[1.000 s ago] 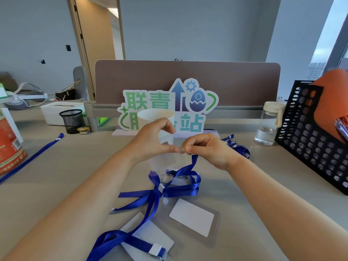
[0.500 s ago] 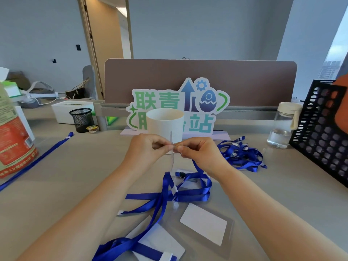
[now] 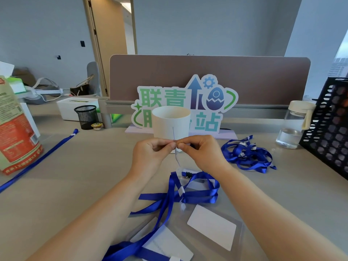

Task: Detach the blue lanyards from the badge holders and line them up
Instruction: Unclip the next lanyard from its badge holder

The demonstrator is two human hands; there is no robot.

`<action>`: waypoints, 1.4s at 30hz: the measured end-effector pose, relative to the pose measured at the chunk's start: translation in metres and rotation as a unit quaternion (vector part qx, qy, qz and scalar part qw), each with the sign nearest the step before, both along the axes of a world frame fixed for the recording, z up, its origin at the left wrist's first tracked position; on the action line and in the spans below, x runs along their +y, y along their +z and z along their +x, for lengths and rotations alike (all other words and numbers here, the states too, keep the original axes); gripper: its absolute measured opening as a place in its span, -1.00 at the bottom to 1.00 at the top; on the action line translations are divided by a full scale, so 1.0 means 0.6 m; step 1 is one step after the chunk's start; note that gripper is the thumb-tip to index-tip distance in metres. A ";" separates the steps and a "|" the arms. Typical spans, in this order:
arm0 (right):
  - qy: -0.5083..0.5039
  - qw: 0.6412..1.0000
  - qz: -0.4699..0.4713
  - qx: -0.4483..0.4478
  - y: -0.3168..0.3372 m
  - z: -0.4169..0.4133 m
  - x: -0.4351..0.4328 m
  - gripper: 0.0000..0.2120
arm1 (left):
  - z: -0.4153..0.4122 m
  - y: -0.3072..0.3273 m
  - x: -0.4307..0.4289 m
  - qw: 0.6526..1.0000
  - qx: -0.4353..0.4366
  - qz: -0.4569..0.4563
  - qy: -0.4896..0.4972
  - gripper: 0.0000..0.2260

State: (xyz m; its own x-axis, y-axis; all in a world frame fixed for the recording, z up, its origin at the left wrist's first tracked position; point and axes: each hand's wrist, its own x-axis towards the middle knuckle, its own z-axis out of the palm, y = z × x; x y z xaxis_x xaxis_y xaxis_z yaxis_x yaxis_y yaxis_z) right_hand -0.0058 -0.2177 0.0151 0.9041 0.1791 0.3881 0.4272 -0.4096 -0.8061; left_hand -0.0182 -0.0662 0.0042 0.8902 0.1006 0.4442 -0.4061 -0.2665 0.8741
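head view: fingers of left hand [image 3: 150, 153] and right hand [image 3: 201, 153] pinched the clear badge holder [image 3: 176, 157] edge-on; judged best: steady holder, ease blue lanyard [image 3: 212, 187] off gently.

Desk [image 3: 84, 176] lies open left of the lanyards [image 3: 195, 194]; cup [image 3: 170, 123] and bottle [image 3: 293, 127] block behind.

The left hand [image 3: 150, 154] and right hand [image 3: 204, 154] pinch a badge holder [image 3: 177, 159] seen only edge-on and hide the white cup's [image 3: 169, 123] base. A nearer holder [image 3: 165, 243] runs off the bottom edge, the black crate [image 3: 331, 129] off the right.
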 end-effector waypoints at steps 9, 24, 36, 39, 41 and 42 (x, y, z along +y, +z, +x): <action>-0.020 0.999 0.013 -0.029 -0.019 -0.010 0.000 -0.86 | -0.007 -0.020 -0.014 0.994 -0.081 0.069 0.027 -0.85; -0.042 0.996 -0.018 -0.078 -0.027 -0.018 0.006 -0.88 | -0.004 -0.031 -0.014 0.980 -0.153 0.109 0.070 -0.90; -0.045 0.996 -0.004 -0.071 -0.039 -0.013 0.006 -0.88 | -0.001 -0.040 -0.015 0.986 -0.120 0.095 0.060 -0.88; -0.036 0.997 0.010 -0.062 -0.039 -0.013 0.005 -0.88 | 0.000 -0.040 -0.015 0.989 -0.110 0.083 0.054 -0.86; -0.031 0.998 0.019 -0.056 -0.038 -0.012 0.003 -0.88 | 0.000 -0.039 -0.015 0.990 -0.105 0.077 0.050 -0.82; -0.031 0.998 0.023 -0.053 -0.038 -0.012 0.002 -0.89 | 0.000 -0.038 -0.014 0.991 -0.104 0.073 0.046 -0.79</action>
State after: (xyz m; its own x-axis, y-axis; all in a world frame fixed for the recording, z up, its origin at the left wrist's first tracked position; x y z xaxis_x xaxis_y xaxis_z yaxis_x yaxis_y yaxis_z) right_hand -0.0129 -0.2163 -0.0078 0.8659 0.1041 0.4893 0.4868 -0.4007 -0.7762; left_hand -0.0181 -0.0749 -0.0188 0.7683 0.0991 0.6324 -0.5407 -0.4284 0.7240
